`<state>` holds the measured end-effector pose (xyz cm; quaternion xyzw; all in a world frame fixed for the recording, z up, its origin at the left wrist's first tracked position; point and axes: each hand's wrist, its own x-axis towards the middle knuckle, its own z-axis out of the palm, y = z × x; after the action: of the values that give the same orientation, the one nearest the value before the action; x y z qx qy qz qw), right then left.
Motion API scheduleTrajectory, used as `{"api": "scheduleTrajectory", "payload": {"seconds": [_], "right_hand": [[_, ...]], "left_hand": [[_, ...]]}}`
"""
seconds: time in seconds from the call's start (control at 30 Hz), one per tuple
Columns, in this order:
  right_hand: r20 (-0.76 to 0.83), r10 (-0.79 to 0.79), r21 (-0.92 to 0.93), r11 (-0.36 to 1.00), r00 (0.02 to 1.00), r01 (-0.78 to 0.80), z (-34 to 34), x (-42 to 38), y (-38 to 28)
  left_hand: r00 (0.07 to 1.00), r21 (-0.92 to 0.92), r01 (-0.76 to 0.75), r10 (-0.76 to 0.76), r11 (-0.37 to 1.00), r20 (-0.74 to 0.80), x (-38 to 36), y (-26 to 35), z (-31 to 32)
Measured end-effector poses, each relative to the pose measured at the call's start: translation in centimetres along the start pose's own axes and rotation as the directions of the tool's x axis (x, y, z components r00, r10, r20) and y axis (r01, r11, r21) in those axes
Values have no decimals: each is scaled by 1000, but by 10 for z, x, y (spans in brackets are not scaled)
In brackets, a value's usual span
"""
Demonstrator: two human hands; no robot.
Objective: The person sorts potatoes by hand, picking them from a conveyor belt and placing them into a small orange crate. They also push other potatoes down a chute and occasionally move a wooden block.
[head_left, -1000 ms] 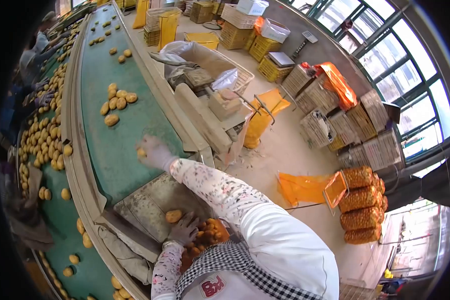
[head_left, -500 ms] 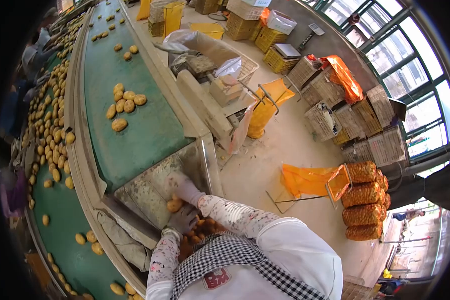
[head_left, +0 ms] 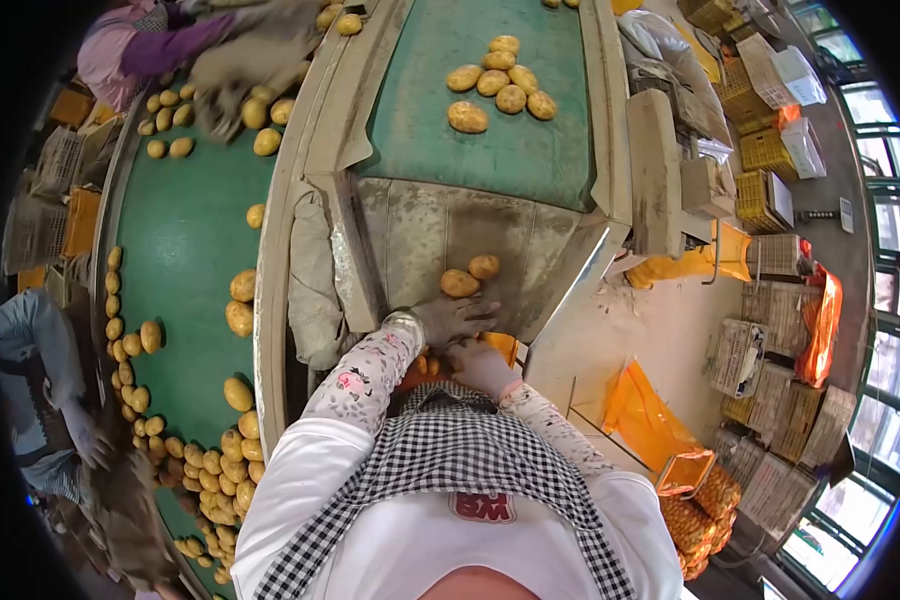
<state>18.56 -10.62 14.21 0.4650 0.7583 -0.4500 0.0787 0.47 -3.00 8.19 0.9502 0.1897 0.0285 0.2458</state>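
Note:
My left hand (head_left: 457, 318), in a grey glove, lies across the lower end of the metal chute (head_left: 415, 225), fingers stretched out and apart. Just beyond its fingers, two potatoes (head_left: 459, 284) rest on the chute. My right hand (head_left: 483, 368), in a pale glove, is just below the left at the mouth of an orange bag (head_left: 506, 347); its fingers point left, look loosely extended, and show nothing held. Smaller potatoes (head_left: 427, 363) show inside the bag, mostly hidden by my hands and checked apron.
Several potatoes (head_left: 510, 98) lie on the green belt (head_left: 420, 130) above the chute. Another belt (head_left: 195, 300) at left carries more, with co-workers' sleeves (head_left: 175, 45) beside it. At right are an orange bag on a stand (head_left: 640, 415), filled mesh bags (head_left: 695, 525) and stacked crates (head_left: 770, 320).
My view has turned left, so the chute now lies straight ahead. My right hand has come off the chute down to the bag's mouth; my left hand now reaches over the chute's lower end.

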Motion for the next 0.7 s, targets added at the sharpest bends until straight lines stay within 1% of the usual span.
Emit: {"api": "scheduleTrajectory", "payload": {"seconds": [0.03,0.07,0.1,0.17,0.2,0.23,0.27,0.3,0.37,0.43,0.5,0.53,0.6,0.63,0.7], "right_hand": [[-6,16,-13,1000,1000,-16,3,3,2],[-13,32,-25,999,999,-32,1,5,1],[-18,15,64,998,1000,-14,-22,2,-8],[-27,-9,236,972,1000,15,-88,-1,-25],[-253,-24,262,961,967,92,-110,-1,-30],[-467,-29,268,948,884,173,-132,2,-35],[-613,-89,153,961,785,229,-161,9,-40],[-735,-164,27,963,658,269,-190,21,-42],[-837,-246,-155,964,489,218,-239,49,-31],[-864,-236,-207,972,445,112,-278,74,-39],[-892,-197,-171,980,407,99,-297,121,-26],[-905,-176,-152,984,387,92,-299,135,-23],[-817,-18,-73,995,576,-72,-300,137,-35],[-756,68,-48,986,651,-159,-300,138,-39],[-774,-25,-105,990,633,-89,-287,131,-39]], "left_hand": [[999,-1,21,-21,1000,35,0,-1,2],[997,-3,42,-41,999,71,-1,4,-11],[992,-3,61,-61,998,110,-1,12,-31],[931,-213,232,-154,949,329,7,16,-59],[882,-301,327,-174,896,438,11,17,-65],[940,-234,233,-157,944,303,8,15,-45],[979,-145,147,-123,978,162,2,9,-14],[997,-39,75,-74,996,20,0,4,2],[998,11,63,-63,998,2,1,5,1],[998,17,55,-54,998,-22,0,4,4],[997,-21,43,-45,999,-56,1,2,8],[998,-18,44,-44,999,-39,1,2,8],[999,-13,43,-43,999,-2,1,4,0],[999,-13,39,-39,999,3,1,4,-3],[999,-16,31,-31,999,12,1,5,-8]]}}
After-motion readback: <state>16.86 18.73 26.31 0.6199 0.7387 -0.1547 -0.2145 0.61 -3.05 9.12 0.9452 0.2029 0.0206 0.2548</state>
